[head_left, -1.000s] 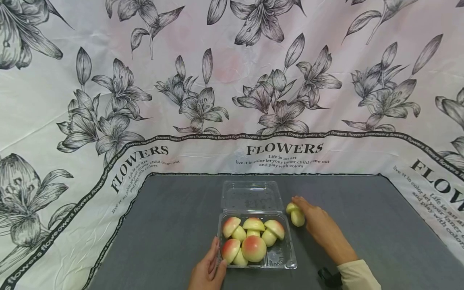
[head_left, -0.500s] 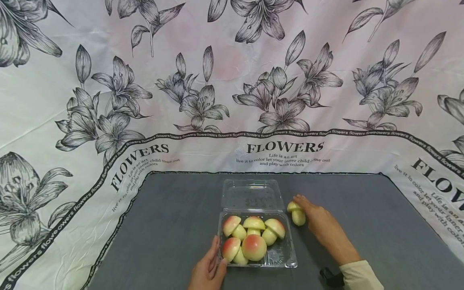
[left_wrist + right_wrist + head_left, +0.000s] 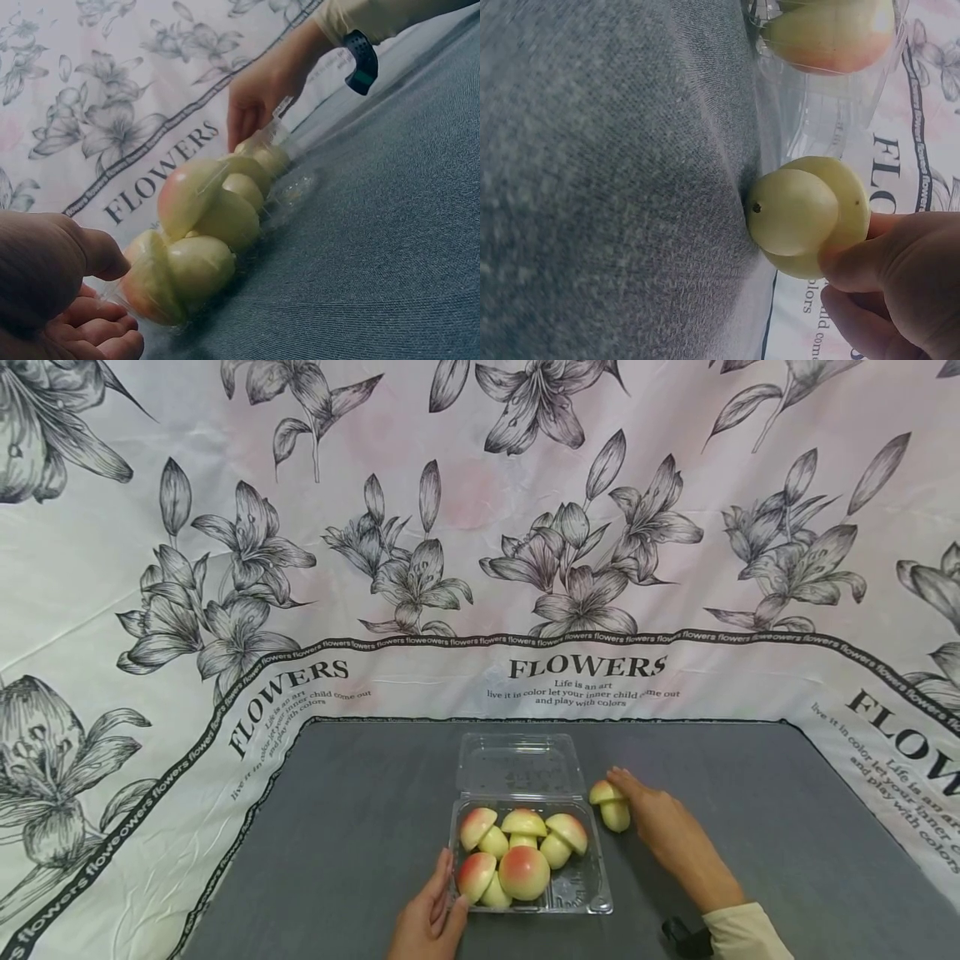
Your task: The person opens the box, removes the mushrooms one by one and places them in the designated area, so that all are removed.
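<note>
My right hand (image 3: 667,831) pinches the cap of a toy mushroom (image 3: 616,815) at the right of a clear plastic clamshell box (image 3: 576,903). In the right wrist view, thumb and fingers grip the cap edge of this mushroom (image 3: 791,214), whose round stem end faces the camera low over the grey cloth. My left hand (image 3: 429,917) holds the box by its front left corner, thumb at the front and fingers along the side. Inside lie several yellow-green mushrooms (image 3: 525,872) with reddish caps. The left wrist view shows the left hand (image 3: 67,285) around that corner.
The box's transparent lid (image 3: 519,764) lies folded back behind it. A grey cloth (image 3: 360,827) covers the table. Around it hangs a white curtain (image 3: 420,677) printed with flowers. A dark band (image 3: 686,937) is on the right wrist.
The mushroom in my right hand has tilted a little, showing more of its reddish cap, and shifted slightly left. My left hand and the box stay in place.
</note>
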### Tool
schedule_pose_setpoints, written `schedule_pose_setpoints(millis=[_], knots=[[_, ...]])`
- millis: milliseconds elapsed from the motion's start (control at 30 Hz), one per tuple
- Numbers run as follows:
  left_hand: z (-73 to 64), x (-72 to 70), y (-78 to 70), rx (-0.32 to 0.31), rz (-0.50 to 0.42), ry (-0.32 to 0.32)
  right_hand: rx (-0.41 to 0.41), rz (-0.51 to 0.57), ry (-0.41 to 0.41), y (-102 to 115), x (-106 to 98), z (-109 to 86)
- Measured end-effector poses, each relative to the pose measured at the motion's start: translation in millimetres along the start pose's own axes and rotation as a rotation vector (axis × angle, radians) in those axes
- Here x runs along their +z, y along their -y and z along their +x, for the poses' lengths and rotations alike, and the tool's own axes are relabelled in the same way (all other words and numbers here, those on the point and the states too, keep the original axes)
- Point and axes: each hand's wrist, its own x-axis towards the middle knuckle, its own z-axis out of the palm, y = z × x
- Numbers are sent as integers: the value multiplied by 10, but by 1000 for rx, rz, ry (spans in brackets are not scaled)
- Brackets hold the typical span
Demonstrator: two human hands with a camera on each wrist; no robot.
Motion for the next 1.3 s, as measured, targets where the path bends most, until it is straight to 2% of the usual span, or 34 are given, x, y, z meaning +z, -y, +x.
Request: schedule_pose_setpoints(millis=[233,567,900,1067,1200,1300], knots=[[-1,-15,7,-4,-5,17,28,-1,6,21,-22,-32],[10,-15,-13,-14,-14,6,50,-3,27,94,-154,-6],[1,-13,-10,-4,-8,-6,-38,32,4,177,-203,4],[-6,-1,5,0,6,-11,-131,7,-12,279,-209,-22],[-5,-4,5,-2,-7,3,-297,16,-26,435,-222,-33],[-2,-5,6,-4,-16,9,-401,41,0,576,-227,-71]])
